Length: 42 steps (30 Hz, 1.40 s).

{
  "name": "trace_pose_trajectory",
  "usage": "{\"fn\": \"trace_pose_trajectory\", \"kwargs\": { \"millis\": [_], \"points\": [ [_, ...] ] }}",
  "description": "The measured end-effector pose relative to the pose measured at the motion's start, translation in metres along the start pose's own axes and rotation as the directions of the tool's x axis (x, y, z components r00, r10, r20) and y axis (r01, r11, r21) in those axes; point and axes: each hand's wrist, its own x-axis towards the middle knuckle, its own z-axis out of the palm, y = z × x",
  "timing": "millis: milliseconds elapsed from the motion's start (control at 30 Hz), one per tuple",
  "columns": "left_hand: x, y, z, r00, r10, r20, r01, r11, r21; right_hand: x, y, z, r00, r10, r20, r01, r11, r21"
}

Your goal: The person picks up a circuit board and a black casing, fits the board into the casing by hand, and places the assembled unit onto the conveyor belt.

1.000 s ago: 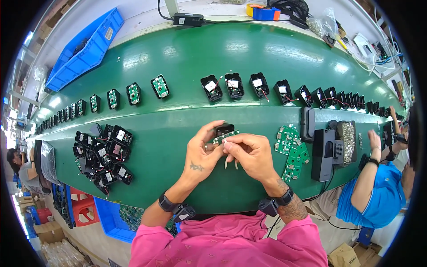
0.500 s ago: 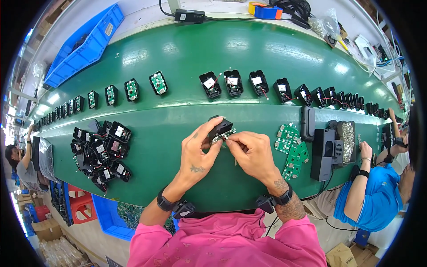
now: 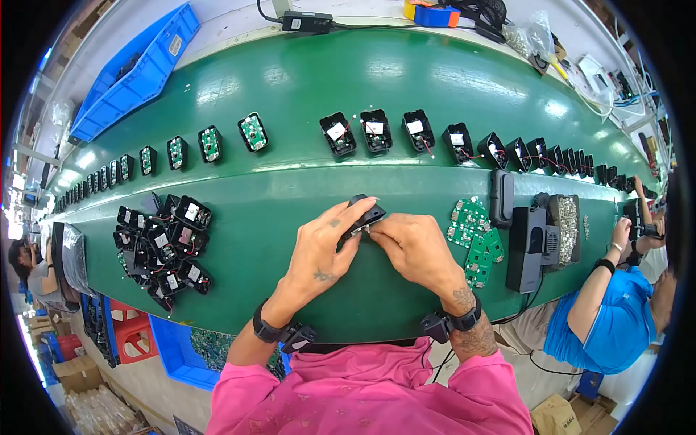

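Observation:
My left hand (image 3: 328, 248) grips a small black plastic housing (image 3: 372, 215), tilted on its side above the near part of the bench. A pale sliver of a circuit board shows along the housing's lower edge, mostly covered by my fingers. Against that edge, the thumb and fingertips of my right hand (image 3: 419, 245) are pinched together; what they hold is hidden. Loose green circuit boards (image 3: 476, 245) lie just right of my right hand. To the left of my left hand is a heap of black housings (image 3: 165, 246) with white-labelled parts and red wires.
A row of housings with green boards (image 3: 210, 144) runs off to the left; another with white-labelled parts (image 3: 375, 130) runs right. A black device (image 3: 527, 250) and a box of small metal parts (image 3: 565, 225) stand at right, near a co-worker in blue (image 3: 605, 319). A blue crate (image 3: 138, 72) sits far left.
The housing has turned in my left hand, and the green board in it shows less. My right hand has shifted slightly, its fingertips still at the housing. The co-worker's hand at right has moved farther away.

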Motion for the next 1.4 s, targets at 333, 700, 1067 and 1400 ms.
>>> {"fn": "trace_pose_trajectory", "kwargs": {
  "millis": [333,700,1067,1400],
  "points": [
    [-0.003,0.003,0.013,0.997,0.011,-0.081,-0.005,0.997,0.071,-0.003,-0.006,0.005,0.994,0.076,-0.074,-0.079,0.996,-0.047],
    [0.003,0.014,0.009,0.938,-0.341,-0.056,0.254,0.792,-0.554,0.003,-0.009,-0.008,0.943,0.256,-0.211,-0.217,0.957,0.191],
    [0.004,0.010,0.009,0.948,-0.314,0.045,0.282,0.769,-0.574,-0.005,0.002,0.004,0.978,0.203,-0.048,-0.115,0.718,0.686],
    [0.006,0.007,-0.001,0.955,-0.294,0.052,0.239,0.650,-0.722,-0.001,0.008,-0.017,0.945,0.327,0.031,-0.255,0.669,0.699]
  ]
}}
